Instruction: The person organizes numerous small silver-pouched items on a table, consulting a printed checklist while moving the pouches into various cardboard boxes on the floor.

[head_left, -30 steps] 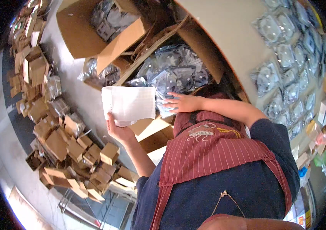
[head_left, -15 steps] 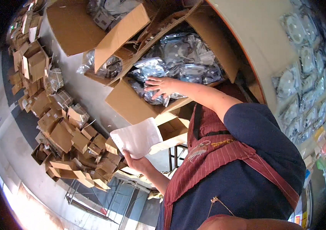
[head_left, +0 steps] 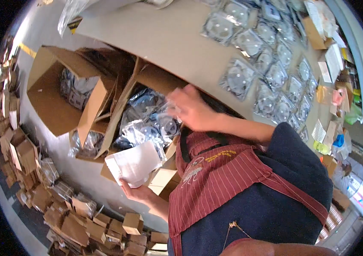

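Note:
My left hand (head_left: 138, 191) grips the lower edge of a flat white sheet (head_left: 132, 163); whether it is paper or a thin pouch I cannot make out. Just beyond it, an open cardboard box (head_left: 121, 97) is filled with clear plastic packets (head_left: 147, 121) containing grey-and-dark parts. My right hand (head_left: 193, 109) hovers by the box's right side, close to the table edge. Motion smears its fingers, so their pose and anything in them are unclear.
Many similar clear packets (head_left: 238, 77) lie on the right of the beige table (head_left: 164, 36). A second open carton (head_left: 47, 87) stands left of the box. Several piled cardboard boxes (head_left: 72, 226) line the floor at left. Bags and papers (head_left: 339, 141) clutter the far right.
My right hand has left the packets in the box and moved toward the table side. The view has swung right, showing more of the table. My left hand still holds the white sheet.

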### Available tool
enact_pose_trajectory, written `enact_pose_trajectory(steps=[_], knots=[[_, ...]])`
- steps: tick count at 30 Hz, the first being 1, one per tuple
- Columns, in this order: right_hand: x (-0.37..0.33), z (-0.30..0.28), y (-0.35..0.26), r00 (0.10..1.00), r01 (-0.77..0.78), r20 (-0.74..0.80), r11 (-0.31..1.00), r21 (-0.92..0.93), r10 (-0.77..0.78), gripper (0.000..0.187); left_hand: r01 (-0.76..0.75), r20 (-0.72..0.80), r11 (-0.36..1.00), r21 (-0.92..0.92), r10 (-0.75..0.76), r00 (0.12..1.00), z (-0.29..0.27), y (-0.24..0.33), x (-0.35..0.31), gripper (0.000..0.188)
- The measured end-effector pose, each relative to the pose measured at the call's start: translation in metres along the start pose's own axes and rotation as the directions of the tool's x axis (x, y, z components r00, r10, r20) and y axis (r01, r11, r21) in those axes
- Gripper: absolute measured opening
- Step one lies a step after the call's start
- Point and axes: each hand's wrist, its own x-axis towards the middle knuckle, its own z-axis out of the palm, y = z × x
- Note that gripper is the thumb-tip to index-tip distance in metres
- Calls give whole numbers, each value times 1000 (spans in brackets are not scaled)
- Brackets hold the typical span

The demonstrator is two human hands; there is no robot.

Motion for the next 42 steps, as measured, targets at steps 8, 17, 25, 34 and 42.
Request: enact_pose_trajectory(steps=[8,17,25,34,42], knots=[[-97,-58,91,886,-389,-459,651,-652,69,91,-198,206,978,62,182,961,69,21,-2,46],[0,74,26,837,519,88,735,-436,-540,59,-91,282,993,-74,109,953,70,55,6,43],[57,170,92,937,-350,39,924,156,348,45,-32,174,989,-145,57,983,18,56,17,35],[69,88,139,873,-167,269,767,-620,407,53,40,113,979,-201,-18,993,3,37,33,36],[39,71,91,977,191,211,510,-839,-18,38,6,141,991,-131,13,990,21,19,56,48]])
